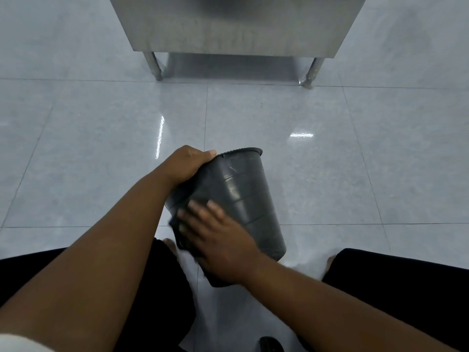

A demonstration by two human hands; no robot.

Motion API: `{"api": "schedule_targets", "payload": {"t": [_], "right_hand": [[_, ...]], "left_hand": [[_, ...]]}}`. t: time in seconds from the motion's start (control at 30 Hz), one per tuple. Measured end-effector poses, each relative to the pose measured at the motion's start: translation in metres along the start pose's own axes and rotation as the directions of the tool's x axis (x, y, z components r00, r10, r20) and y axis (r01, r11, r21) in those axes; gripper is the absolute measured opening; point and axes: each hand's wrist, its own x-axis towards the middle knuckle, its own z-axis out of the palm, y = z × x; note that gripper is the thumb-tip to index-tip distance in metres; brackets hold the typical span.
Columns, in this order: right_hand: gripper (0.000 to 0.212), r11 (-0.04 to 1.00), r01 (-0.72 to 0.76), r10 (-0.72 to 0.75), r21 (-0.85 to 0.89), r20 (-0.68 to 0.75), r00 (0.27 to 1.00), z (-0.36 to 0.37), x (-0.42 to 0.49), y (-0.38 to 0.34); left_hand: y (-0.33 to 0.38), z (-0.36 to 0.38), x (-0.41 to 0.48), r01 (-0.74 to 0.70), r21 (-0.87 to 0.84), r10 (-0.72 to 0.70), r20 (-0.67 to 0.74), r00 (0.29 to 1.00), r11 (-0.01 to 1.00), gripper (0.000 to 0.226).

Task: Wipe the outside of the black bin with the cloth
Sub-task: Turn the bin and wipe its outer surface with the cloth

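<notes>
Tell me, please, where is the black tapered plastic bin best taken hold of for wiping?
Grip the black plastic bin at its far end, coming from the left, as the left hand does. That end has a ridged edge for fingers to hook, and this leaves the tilted side wall free for the right hand pressing the dark cloth.

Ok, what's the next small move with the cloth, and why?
Probably sweep the right hand and cloth up the wall of the black bin toward the far edge. The left hand grips that edge, holding the bin tilted, and the cloth lies pressed flat only at the near end.
</notes>
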Motion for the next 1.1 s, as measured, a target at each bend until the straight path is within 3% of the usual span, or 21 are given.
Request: {"api": "schedule_targets", "payload": {"t": [0.07,0.13,0.2,0.27,0.3,0.33,0.37,0.43,0.47,0.5,0.57,0.63,0.73,0.8,0.87,0.97,1.03,1.1], "right_hand": [[0.067,0.976,0.196,-0.187,-0.091,0.093,0.978,0.011,-0.017,-0.007],[0.067,0.972,0.232,-0.231,-0.032,0.027,0.973,0.009,-0.028,0.004],[0.072,0.989,0.104,-0.094,0.102,-0.102,0.99,0.005,-0.041,0.024],[0.082,0.946,-0.168,0.221,0.278,-0.171,0.96,0.013,-0.061,0.047],[0.086,0.847,-0.305,0.4,0.435,-0.142,0.906,0.016,-0.072,0.055],[0.087,0.662,-0.426,0.562,0.616,-0.033,0.827,0.017,-0.082,0.061],[0.082,0.4,-0.511,0.672,0.761,0.136,0.728,0.018,-0.087,0.065],[0.064,-0.129,-0.596,0.686,0.792,0.506,0.523,0.02,-0.086,0.066],[0.058,-0.259,-0.606,0.669,0.752,0.593,0.449,0.02,-0.083,0.066],[0.056,-0.273,-0.62,0.676,0.735,0.606,0.42,0.021,-0.081,0.068],[0.061,-0.127,-0.624,0.746,0.771,0.489,0.453,0.017,-0.071,0.071],[0.08,0.178,-0.621,0.774,0.764,0.28,0.567,0.009,-0.058,0.075],[0.092,0.684,-0.603,0.648,0.411,0.038,0.76,-0.002,-0.031,0.062],[0.089,0.872,-0.441,0.459,0.214,-0.044,0.887,-0.01,-0.013,0.038],[0.084,0.965,-0.221,0.234,0.142,-0.079,0.969,-0.007,-0.004,0.014],[0.077,1.0,0.009,-0.009,0.012,-0.009,1.0,0.004,0.002,-0.012],[0.078,0.998,0.052,-0.052,-0.017,-0.001,0.999,0.008,0.0,-0.015],[0.09,0.997,-0.011,0.016,0.074,-0.066,0.998,0.006,-0.007,0.0]], "left_hand": [[0.006,0.001,0.001,0.006,0.09,-0.006,0.011,1.0,0.996,0.059],[0.01,0.004,0.004,0.012,0.135,-0.016,0.033,0.999,0.991,0.06],[0.011,0.004,0.005,0.009,0.13,-0.017,0.056,0.998,0.992,0.055],[0.009,0.002,0.004,0.017,0.097,-0.023,0.064,0.998,0.995,0.05],[0.007,0.001,0.004,0.02,0.069,-0.024,0.064,0.998,0.997,0.049],[0.005,0.0,0.003,0.024,0.036,-0.026,0.063,0.998,0.999,0.048],[0.003,-0.001,0.001,0.027,0.0,-0.027,0.057,0.998,1.0,0.047],[-0.002,-0.003,-0.002,0.017,-0.062,-0.014,0.04,0.999,0.998,0.039],[-0.006,-0.005,-0.003,0.008,-0.089,-0.005,0.032,0.999,0.996,0.036],[-0.008,-0.007,-0.004,0.001,-0.112,0.002,0.026,1.0,0.994,0.036],[-0.012,-0.01,-0.005,0.015,-0.131,-0.016,-0.006,1.0,0.991,0.038],[-0.012,-0.012,-0.004,0.039,-0.148,-0.046,-0.047,0.998,0.988,0.044],[-0.009,-0.009,-0.002,0.065,-0.052,-0.07,-0.098,0.993,0.997,0.055],[0.001,-0.007,0.0,0.055,0.051,-0.052,-0.066,0.996,0.997,0.053],[0.02,-0.002,0.006,-0.012,0.154,0.01,0.011,1.0,0.988,0.05],[0.036,0.016,0.015,-0.087,0.465,0.077,0.042,0.996,0.881,0.056],[0.027,0.02,0.019,-0.1,0.541,0.153,-0.055,0.987,0.835,0.062],[0.016,0.016,0.022,-0.15,0.476,0.206,-0.066,0.976,0.866,0.066]]}}
